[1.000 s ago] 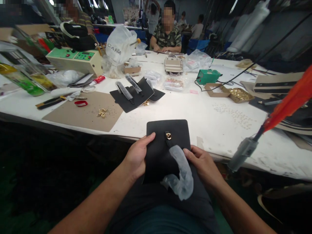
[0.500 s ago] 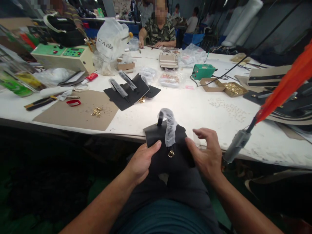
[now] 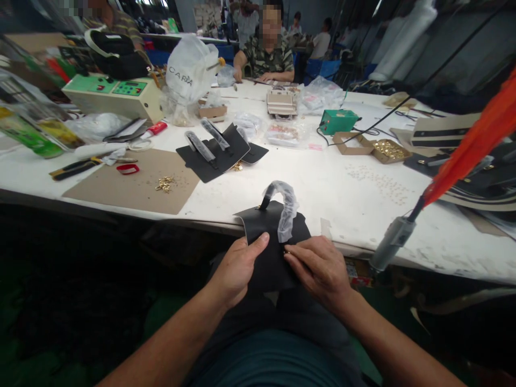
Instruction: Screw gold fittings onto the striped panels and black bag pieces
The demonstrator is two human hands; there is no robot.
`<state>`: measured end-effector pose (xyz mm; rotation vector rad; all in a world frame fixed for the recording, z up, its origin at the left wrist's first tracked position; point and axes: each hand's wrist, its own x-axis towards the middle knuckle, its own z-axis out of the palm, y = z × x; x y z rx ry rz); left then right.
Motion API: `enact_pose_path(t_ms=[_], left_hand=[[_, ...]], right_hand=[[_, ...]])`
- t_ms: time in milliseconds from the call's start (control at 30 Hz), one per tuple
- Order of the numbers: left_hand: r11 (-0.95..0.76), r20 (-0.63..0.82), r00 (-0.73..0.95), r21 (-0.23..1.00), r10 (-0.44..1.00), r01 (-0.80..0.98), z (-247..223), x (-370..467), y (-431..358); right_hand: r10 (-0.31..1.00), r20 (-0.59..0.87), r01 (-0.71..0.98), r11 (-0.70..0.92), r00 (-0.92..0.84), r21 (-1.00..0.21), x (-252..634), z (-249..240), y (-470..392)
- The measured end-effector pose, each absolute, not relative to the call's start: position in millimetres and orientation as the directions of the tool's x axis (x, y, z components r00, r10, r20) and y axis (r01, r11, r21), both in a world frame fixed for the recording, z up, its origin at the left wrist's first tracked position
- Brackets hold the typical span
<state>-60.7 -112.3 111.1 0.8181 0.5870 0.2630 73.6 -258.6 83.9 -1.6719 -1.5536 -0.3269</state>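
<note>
My left hand [image 3: 237, 267] grips the near left edge of the black panel [image 3: 268, 228]: thumb laid flat on top, the other fingers curled under it, out of sight. The panel lies half on my lap, with its far edge over the table [image 3: 338, 188] rim.

Right hand [image 3: 320, 267]: fingers pressed together, tips down on the panel at the small gold clasp [image 3: 285, 250], which shows only as a glint just ahead of the index tip. I cannot tell whether the tips pinch the clasp or just press beside it.

Just beyond both thumbs the strap [image 3: 282, 207], wrapped in clear film, arches up from the panel and hangs back down toward my right fingertips.

Judgement on doing this well:
- Keep the left thumb firm so the panel does not slide off my lap while the right hand works.
- Work the clasp with fingertips only, since the leather looks soft and likely to mark.
- Keep the film end of the strap clear of the clasp, or it may get caught.

Well beyond my fingers: more black panels [image 3: 213, 153] with wrapped straps. Loose gold fittings [image 3: 165, 184] lie on a brown sheet [image 3: 133, 188], left of my left hand. A person sits at the far side.
</note>
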Motion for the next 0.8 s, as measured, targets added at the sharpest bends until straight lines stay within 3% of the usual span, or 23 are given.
enact_pose_path(t_ms=[167,400,467,533,600,667,733,800], left_hand=[[0.646,-0.409,0.809,0.762,0.421,0.050,112.9,-62.8,-110.8],[0.585,-0.408,0.829,0.802,0.382,0.124,112.7,-65.8,-105.7],[0.608,-0.431,0.825,0.782,0.364,0.140,114.4,-66.6,-102.9],[0.644,-0.436,0.824,0.756,0.361,0.118,118.1,-66.6,-101.1],[0.668,-0.434,0.826,0.738,0.361,0.096,123.6,-66.5,-102.5],[0.673,-0.442,0.831,0.730,0.336,0.116,128.6,-69.0,-108.1],[0.641,-0.467,0.837,0.742,0.284,0.197,129.2,-76.0,-114.9],[0.501,-0.507,0.827,0.796,0.243,0.341,121.7,-85.3,-117.1]], right_hand=[[0.748,0.651,0.912,0.169,0.129,-0.374,73.8,84.5,-258.8],[0.799,0.592,0.889,0.345,-0.109,-0.302,87.0,90.8,-267.0],[0.815,0.577,0.874,0.320,-0.056,-0.366,89.8,90.0,-273.5],[0.803,0.569,0.829,0.189,0.178,-0.526,90.5,88.7,-279.4],[0.730,0.429,0.648,-0.025,0.532,-0.762,88.9,88.9,-282.8],[0.665,0.109,0.285,-0.160,0.738,-0.945,85.6,91.4,-284.0],[0.696,-0.186,-0.099,-0.163,0.693,-0.982,83.7,94.2,-286.4],[0.755,-0.286,-0.335,-0.093,0.590,-0.938,87.6,94.6,-295.6]])
